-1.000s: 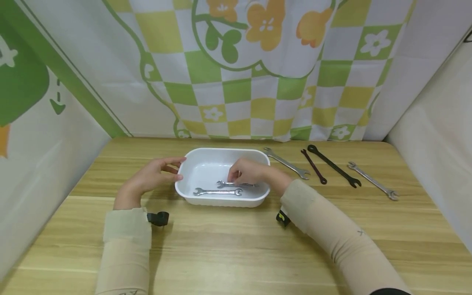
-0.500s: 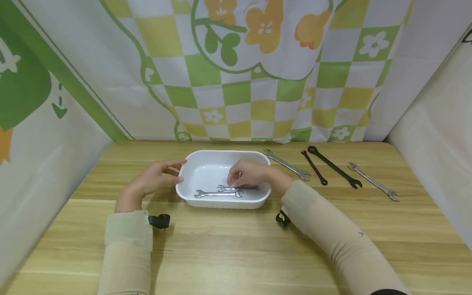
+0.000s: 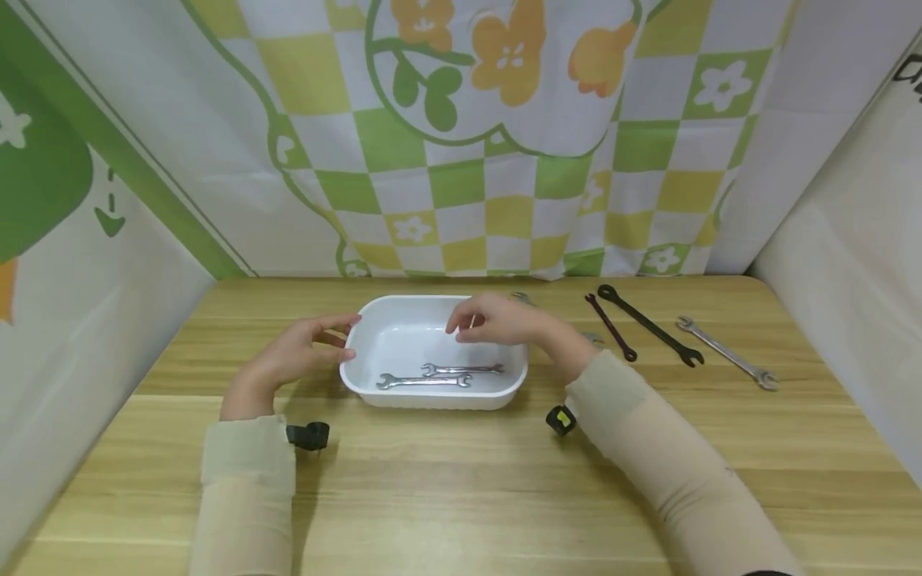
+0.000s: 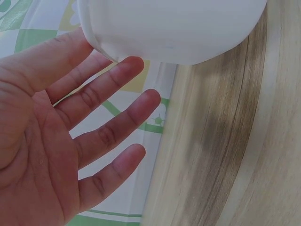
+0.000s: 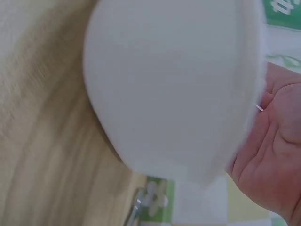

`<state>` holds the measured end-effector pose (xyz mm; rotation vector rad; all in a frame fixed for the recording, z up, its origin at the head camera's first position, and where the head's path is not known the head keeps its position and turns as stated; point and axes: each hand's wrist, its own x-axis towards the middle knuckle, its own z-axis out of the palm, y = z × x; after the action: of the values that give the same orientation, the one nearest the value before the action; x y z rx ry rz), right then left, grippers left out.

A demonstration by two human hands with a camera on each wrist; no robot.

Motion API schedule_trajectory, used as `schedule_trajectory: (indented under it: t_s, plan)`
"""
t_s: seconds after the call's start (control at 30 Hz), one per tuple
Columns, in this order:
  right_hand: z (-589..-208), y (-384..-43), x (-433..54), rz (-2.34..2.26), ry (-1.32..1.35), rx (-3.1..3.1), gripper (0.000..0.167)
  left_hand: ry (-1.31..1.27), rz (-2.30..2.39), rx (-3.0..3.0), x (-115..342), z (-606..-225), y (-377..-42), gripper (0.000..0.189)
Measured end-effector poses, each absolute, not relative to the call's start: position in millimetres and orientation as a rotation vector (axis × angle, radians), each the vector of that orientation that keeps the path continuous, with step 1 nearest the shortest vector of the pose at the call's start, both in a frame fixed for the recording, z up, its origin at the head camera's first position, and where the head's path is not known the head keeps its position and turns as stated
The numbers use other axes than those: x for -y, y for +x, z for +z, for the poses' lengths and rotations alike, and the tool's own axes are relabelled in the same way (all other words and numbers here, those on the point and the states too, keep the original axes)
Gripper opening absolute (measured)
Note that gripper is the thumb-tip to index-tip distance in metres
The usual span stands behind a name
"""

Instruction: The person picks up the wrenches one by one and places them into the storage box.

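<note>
We see a light wooden table [image 3: 461, 480] with a white tray [image 3: 432, 394] standing near its middle. To the tray's right, directly on the wood, lie a silver wrench [image 3: 592, 338] mostly hidden behind a hand, a small dark wrench [image 3: 611, 326], a longer black wrench [image 3: 650, 324] and another silver wrench [image 3: 727, 352], each apart from the next.

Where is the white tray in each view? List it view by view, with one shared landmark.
Head: the white tray sits mid-table between the left hand and right hand.
Left wrist: its outer wall fills the top, above the fingers.
Right wrist: its blurred wall fills the centre.
Shared landmark: the wooden table.
</note>
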<state>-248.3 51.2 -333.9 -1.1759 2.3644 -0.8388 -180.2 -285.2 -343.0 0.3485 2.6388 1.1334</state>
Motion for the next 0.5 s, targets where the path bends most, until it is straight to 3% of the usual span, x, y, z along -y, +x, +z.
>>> schedule_trajectory:
  t_s: [0.5]
  plan:
    - [-319, -225, -114, -1.219, -0.930, -2.600, 0.024, 0.351, 1.147, -2.631, 284, -342, -180, 0.063]
